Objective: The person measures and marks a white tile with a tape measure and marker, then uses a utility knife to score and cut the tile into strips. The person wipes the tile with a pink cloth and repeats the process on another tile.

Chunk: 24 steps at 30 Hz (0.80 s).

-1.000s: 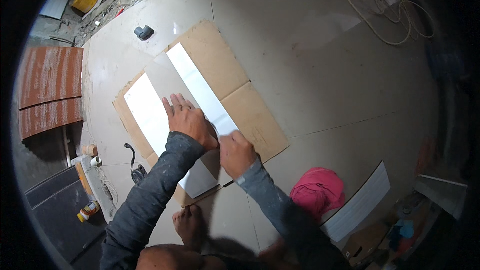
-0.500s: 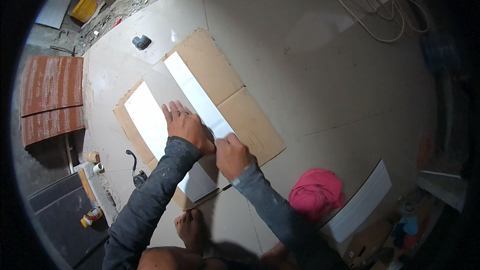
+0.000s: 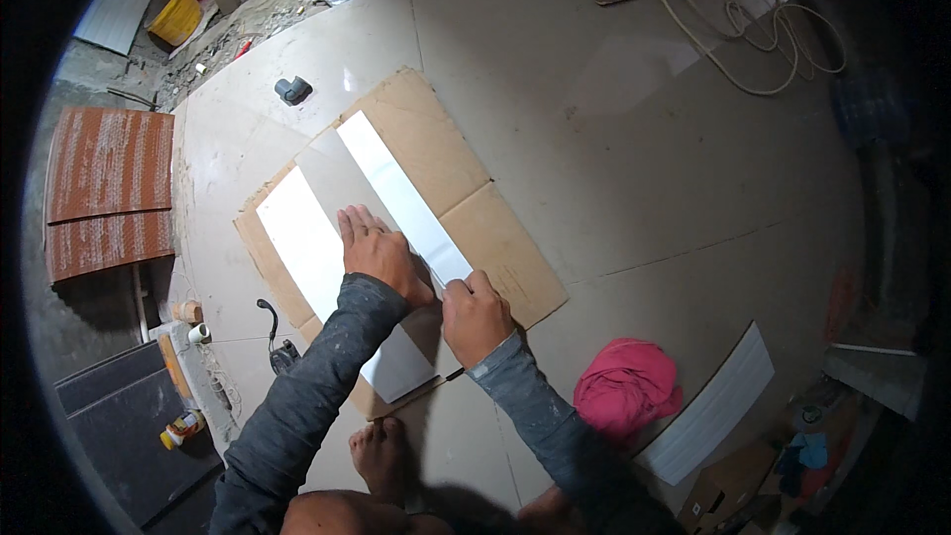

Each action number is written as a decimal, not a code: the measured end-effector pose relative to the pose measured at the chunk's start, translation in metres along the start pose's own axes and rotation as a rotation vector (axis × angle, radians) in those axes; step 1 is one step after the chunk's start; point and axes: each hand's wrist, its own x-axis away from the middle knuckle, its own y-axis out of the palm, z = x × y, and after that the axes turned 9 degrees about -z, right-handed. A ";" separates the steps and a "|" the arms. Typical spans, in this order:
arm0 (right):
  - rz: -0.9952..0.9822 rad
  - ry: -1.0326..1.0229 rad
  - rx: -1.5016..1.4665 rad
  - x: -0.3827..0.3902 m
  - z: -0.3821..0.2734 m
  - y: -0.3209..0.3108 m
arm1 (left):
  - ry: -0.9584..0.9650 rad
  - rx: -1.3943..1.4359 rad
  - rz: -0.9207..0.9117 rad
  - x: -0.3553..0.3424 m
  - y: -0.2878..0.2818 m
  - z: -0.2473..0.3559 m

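A white sheet (image 3: 297,226) lies on a flattened piece of brown cardboard (image 3: 510,248) on the floor. Across it runs a long greyish strip (image 3: 332,170), leaving a narrow white band (image 3: 391,178) along its right side. My left hand (image 3: 379,256) presses on the grey strip with its palm down and fingers stretched out. Just right of it, my right hand (image 3: 477,317) is closed at the near end of the white band, beside the strip's edge. Whatever its fingers hold is hidden from view.
A grey pipe elbow (image 3: 293,90) sits beyond the cardboard. Left of my forearm lies a dark tape-measure-like tool (image 3: 283,355) with a strap. At right are a pink cloth (image 3: 626,388) and a white panel (image 3: 711,406). Cord (image 3: 783,54) coils at the far right.
The view has shifted slightly, moving the scene a little right and down. My right hand has drawn slightly away from my left, widening the gap. The left hand stays on the grey strip.
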 end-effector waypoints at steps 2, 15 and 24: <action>-0.035 -0.005 0.037 0.003 -0.002 0.000 | -0.003 -0.003 -0.027 0.001 -0.001 0.000; -0.007 -0.068 -0.009 0.003 0.001 0.002 | 0.051 0.104 0.097 0.005 0.006 -0.005; -0.017 -0.148 -0.006 -0.015 0.003 0.010 | -0.008 0.029 -0.008 0.001 0.001 0.000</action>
